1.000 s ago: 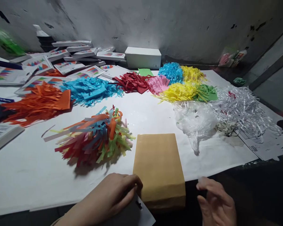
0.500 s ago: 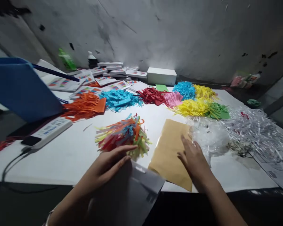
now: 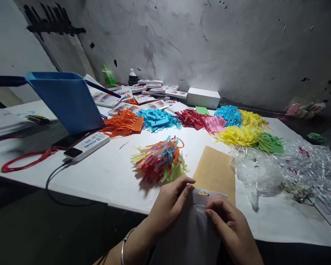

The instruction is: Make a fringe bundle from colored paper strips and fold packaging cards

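A clear plastic pouch (image 3: 193,228) with a white hang-hole header is held near the table's front edge. My left hand (image 3: 169,204) pinches its upper left corner. My right hand (image 3: 227,228) grips it from the right, fingers on the front just below the header. Just beyond lies a brown paper envelope (image 3: 216,171) flat on the white table (image 3: 99,173). A mixed bundle of coloured paper strips (image 3: 160,160) sits left of the envelope, a little past my left hand.
Piles of orange (image 3: 123,123), blue, red, pink, yellow and green shredded paper line the back. Crumpled clear plastic (image 3: 256,173) and silver shreds (image 3: 311,165) lie right. A blue bag (image 3: 67,99), white power strip (image 3: 86,145), red cord and printed cards sit left. A white box (image 3: 203,97) stands by the wall.
My right hand left the brown envelope and joined the left on the plastic pouch. The pouch rose upright in front of me. The view swung left and up.
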A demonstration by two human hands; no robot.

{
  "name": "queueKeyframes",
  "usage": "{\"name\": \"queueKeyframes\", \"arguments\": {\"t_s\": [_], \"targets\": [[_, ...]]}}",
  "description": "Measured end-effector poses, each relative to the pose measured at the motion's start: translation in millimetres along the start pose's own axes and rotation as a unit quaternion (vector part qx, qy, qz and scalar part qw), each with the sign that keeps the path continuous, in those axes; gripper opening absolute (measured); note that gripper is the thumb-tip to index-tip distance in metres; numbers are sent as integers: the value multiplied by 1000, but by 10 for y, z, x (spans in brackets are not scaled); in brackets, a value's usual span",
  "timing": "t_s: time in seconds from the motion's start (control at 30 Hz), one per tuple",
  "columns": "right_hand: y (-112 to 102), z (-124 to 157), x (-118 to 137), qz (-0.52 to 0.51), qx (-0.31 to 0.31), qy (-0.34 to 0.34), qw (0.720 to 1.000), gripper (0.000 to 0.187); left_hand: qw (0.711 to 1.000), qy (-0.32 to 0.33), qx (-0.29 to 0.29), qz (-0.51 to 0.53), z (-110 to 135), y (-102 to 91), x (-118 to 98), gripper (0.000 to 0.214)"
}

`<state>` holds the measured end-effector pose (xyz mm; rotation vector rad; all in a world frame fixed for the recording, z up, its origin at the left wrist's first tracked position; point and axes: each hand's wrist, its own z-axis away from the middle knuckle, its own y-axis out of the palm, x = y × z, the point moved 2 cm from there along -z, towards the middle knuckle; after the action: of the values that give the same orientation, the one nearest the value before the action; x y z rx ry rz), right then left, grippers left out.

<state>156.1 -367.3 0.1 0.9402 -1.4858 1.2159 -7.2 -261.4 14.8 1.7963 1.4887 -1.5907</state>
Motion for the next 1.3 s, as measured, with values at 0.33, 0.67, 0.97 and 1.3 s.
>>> {"name": "queueKeyframes", "arguments": {"t_s": [0.33, 0.67, 0.97, 1.3], "targets": [[-47, 65, -22, 49, -37, -25, 998, 20, 1000, 4, 28, 8, -15, 88, -42, 23], [-6, 93, -85, 128, -60, -118, 983, 13, 999, -7, 39, 12, -19, 95, -71, 25], [34, 105, -66, 222, -125, -210, 944, 11, 998, 2, 53, 21, 19, 101, -82, 24], [-23, 69, -197, 285, -263, -179, 904, 55, 994, 5, 79, 76, 36, 122, -67, 22]]}}
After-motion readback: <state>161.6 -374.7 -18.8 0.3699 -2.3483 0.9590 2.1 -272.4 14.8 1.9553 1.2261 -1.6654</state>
